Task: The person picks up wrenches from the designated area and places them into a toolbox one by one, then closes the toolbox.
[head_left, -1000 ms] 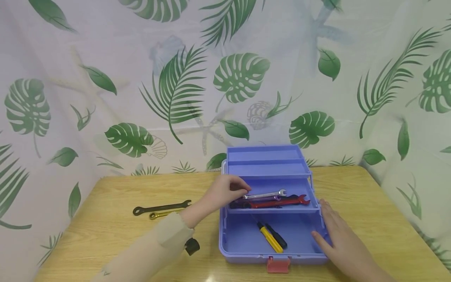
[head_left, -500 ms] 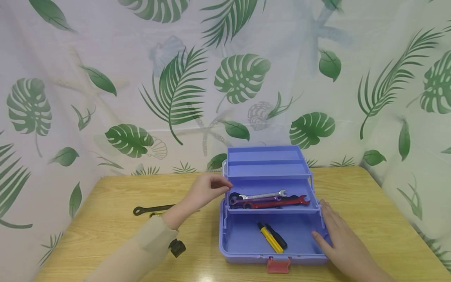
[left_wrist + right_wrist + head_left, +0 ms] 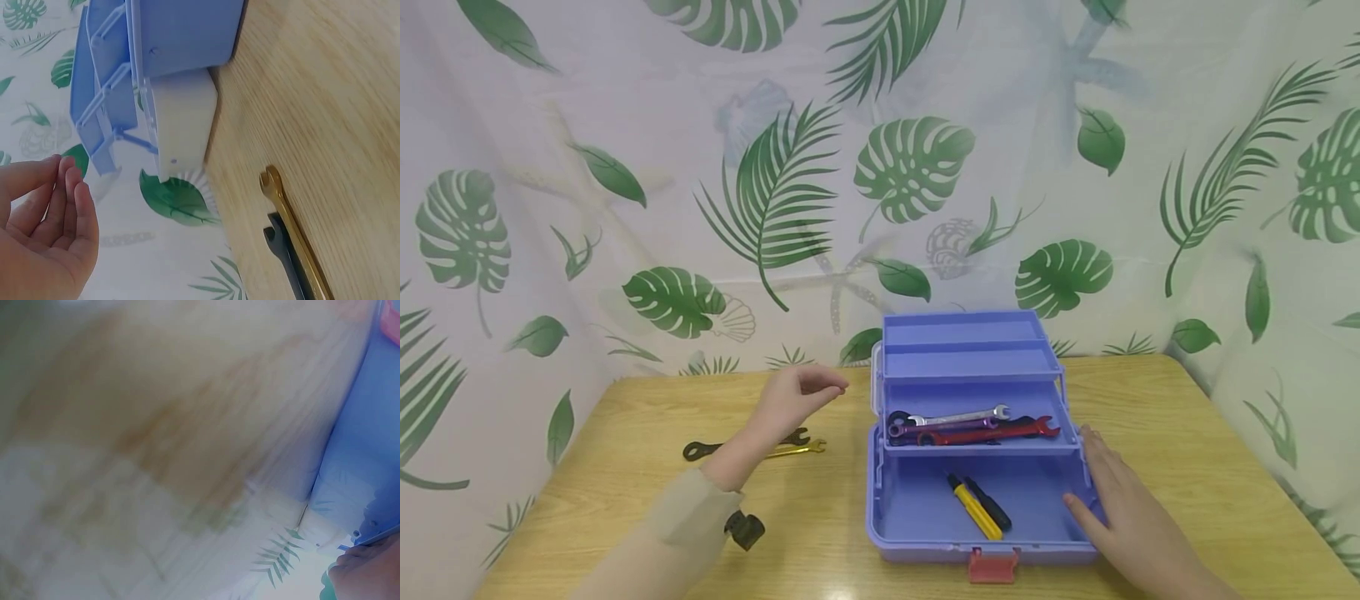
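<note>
My left hand (image 3: 790, 398) hovers above the table, left of the blue toolbox (image 3: 992, 550), over two wrenches. In the left wrist view its fingers (image 3: 60, 212) bend loosely, thumb near the fingertips, with nothing between them. Partly behind that forearm lie a black wrench (image 3: 698, 451) and a gold wrench (image 3: 808, 447). My right hand (image 3: 1131, 508) rests with extended fingers against the toolbox's right side. A silver wrench (image 3: 962, 415), a purple wrench (image 3: 951, 426) and a red wrench (image 3: 992, 432) lie in the middle tray, with dark pieces under them.
In the toolbox's bottom lie a yellow-handled screwdriver (image 3: 977, 510) and a black-handled tool (image 3: 989, 502). Its upper tray (image 3: 970, 362) is raised at the back, and a red latch (image 3: 992, 567) hangs in front. A leaf-patterned cloth (image 3: 820, 208) hangs behind the wooden table (image 3: 820, 517).
My left hand has withdrawn leftward from the silver wrench in the tray and now hangs over the table. The gold wrench's open end has come into view. The right hand stays put.
</note>
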A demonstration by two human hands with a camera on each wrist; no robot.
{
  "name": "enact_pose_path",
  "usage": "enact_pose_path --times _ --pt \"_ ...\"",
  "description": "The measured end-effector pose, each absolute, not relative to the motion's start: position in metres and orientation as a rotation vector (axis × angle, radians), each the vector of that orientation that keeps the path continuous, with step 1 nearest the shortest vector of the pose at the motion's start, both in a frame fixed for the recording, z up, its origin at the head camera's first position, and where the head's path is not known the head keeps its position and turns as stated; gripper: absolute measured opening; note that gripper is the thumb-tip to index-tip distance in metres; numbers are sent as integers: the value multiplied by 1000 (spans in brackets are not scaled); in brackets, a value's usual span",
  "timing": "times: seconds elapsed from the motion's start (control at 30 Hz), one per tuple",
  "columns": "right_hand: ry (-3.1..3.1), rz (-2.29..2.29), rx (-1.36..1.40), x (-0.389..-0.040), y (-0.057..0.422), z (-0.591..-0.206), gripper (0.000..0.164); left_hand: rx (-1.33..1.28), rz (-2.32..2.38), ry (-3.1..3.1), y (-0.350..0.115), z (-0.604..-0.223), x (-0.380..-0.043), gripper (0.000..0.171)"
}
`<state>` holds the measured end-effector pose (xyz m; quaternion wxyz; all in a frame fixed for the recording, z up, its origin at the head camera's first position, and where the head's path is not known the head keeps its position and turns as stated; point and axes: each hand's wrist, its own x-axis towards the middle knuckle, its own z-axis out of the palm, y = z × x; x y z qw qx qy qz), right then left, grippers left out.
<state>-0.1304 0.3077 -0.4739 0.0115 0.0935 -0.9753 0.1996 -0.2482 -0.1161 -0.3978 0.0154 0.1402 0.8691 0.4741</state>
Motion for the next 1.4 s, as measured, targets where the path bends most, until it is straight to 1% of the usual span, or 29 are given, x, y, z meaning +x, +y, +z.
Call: enact_pose_path --times 0.37,1.03,1.4 --pt "-3035 648 288 -129 309 -474 91 331 1419 2799 -142 -404 -252 16" --pt "-3042 632 284 -128 309 -474 91 107 1400 2817 -179 -433 -240 19" --pt "-3043 626 284 -128 307 -471 90 39 1389 2839 -193 -445 -233 18"
